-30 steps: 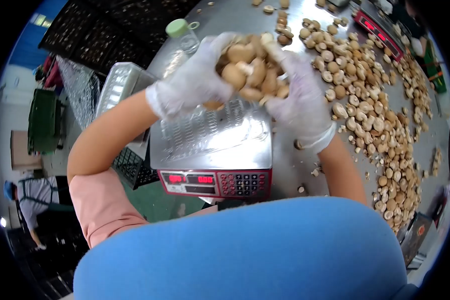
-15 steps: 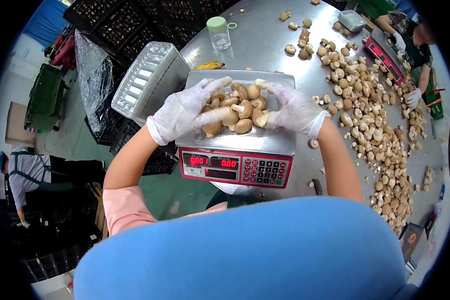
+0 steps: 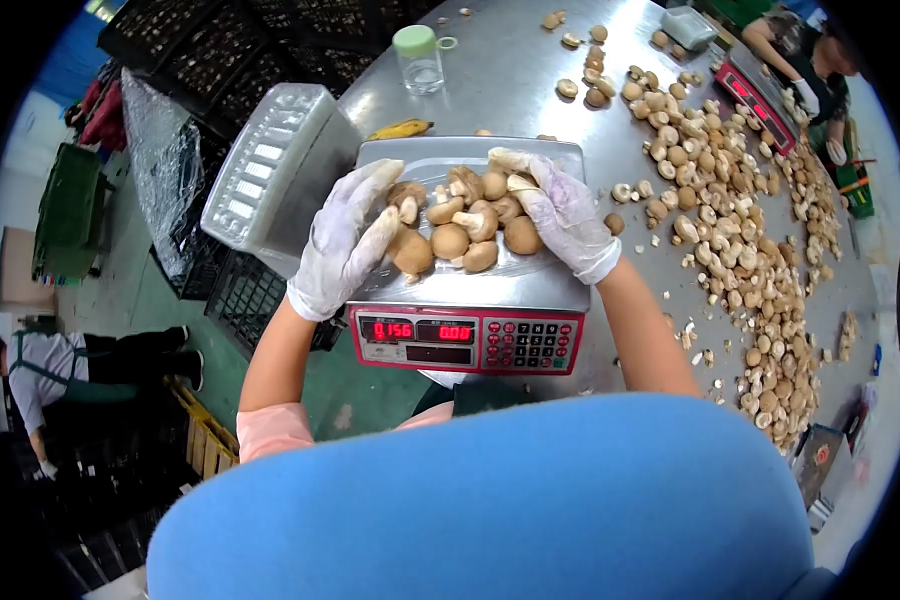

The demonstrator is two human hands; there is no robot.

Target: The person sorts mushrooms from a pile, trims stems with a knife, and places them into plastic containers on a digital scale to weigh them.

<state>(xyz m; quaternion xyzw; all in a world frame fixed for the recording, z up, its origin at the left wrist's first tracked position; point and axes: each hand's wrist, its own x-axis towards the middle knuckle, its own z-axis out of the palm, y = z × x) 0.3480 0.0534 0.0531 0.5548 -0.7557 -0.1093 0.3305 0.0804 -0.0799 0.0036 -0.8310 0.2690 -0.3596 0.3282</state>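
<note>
A cluster of brown-capped mushrooms lies on a clear plastic tray on the steel pan of a red-framed weighing scale. The scale's lit display reads 0.156 and 0.00. At the cluster's left edge is my left hand, in a whitish glove, its fingers spread beside the outer mushrooms. My right hand, gloved too, borders the right side with fingers stretched out and tips by the mushrooms. Neither hand grips anything. The tray is mostly hidden under the mushrooms.
Stacked clear trays stand left of the scale. A banana and a green-lidded jar are behind it. A long heap of mushrooms covers the table's right side. A co-worker is by a second scale; another person bends over at left.
My hands have opened outward from the mushrooms, the left one moving left and turning more upright. The mushrooms have spread on the tray. The display went from 0.001 to 0.156.
</note>
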